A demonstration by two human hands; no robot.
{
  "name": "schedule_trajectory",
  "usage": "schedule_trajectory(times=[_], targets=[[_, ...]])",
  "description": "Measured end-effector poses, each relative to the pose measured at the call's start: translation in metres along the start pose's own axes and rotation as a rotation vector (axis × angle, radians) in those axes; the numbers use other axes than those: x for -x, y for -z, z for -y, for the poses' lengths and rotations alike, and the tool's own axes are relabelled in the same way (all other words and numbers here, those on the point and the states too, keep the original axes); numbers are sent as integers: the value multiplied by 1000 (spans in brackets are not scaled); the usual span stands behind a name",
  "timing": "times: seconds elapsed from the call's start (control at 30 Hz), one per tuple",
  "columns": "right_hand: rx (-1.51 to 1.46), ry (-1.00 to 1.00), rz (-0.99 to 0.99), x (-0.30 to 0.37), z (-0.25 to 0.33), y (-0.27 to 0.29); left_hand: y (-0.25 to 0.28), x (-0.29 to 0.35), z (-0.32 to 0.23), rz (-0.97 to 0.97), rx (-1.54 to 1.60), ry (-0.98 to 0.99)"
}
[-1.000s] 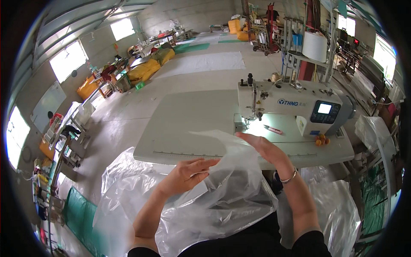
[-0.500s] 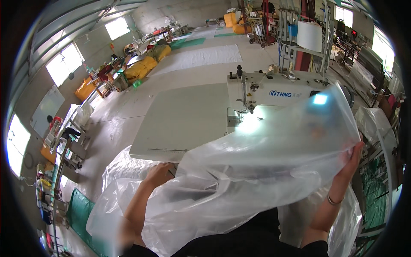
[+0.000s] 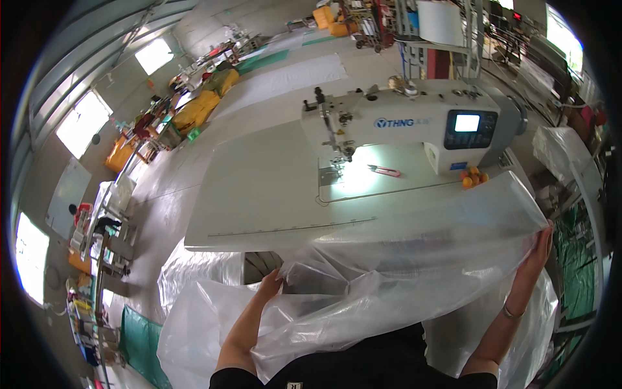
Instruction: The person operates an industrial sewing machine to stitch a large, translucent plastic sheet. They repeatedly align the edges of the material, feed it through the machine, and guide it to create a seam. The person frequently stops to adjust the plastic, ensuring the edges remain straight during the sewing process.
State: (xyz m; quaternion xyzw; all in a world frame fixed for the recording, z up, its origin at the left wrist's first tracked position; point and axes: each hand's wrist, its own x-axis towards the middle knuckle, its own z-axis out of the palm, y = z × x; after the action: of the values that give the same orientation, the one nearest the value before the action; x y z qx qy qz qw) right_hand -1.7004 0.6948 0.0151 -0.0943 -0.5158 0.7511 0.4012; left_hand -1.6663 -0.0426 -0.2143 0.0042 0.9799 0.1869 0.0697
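A large sheet of clear plastic film (image 3: 402, 272) spreads across my lap and over the near right edge of the sewing table (image 3: 253, 188). My right hand (image 3: 541, 243) pinches a corner of it out at the right, wrist ringed by a bracelet. Below the table's front edge, my left hand (image 3: 272, 283) is closed on a fold of the same film. Beyond the film stands a white sewing machine (image 3: 414, 120) with its lamp and small screen lit. Red-handled thread snips (image 3: 385, 171) lie by the needle, and several small orange balls (image 3: 473, 177) sit beneath the machine head's right end.
More clear film (image 3: 201, 269) bunches at the left below the table. Green sheeting (image 3: 139, 343) lies at lower left, and a metal frame (image 3: 586, 214) stands at right. A large white thread cone (image 3: 440, 23) sits behind the machine. Yellow bundles (image 3: 197, 110) line benches farther off.
The film has come down off the machine, uncovering its screen, the snips and the orange balls. Both hands still grip it; my left hand shows farther right and lower. The whole view has shifted.
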Motion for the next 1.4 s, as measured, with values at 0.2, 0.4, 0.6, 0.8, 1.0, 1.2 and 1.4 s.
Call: schedule_trajectory(times=[0.2,0.4,0.6,0.8,1.0,1.2,1.4], targets=[[53,-36,-91,14,-6,25,93,-4,40,-626,911,-3],[-63,-140,271,53,-23,-51,444,-41,34,-1222,92,143],[235,-53,126,83,-82,-96,466,-116,5,-1308,-661,-16],[401,-49,183,91,-97,-77,236,-109,-91,-346,315,151],[467,-79,222,68,-111,-73,226,-82,-70,-137,-171,152],[436,-339,145,78,-132,-18,244,-75,27,-91,-239,-2],[1397,-209,118,121,-137,112,228,-88,-113,-240,441,8]])
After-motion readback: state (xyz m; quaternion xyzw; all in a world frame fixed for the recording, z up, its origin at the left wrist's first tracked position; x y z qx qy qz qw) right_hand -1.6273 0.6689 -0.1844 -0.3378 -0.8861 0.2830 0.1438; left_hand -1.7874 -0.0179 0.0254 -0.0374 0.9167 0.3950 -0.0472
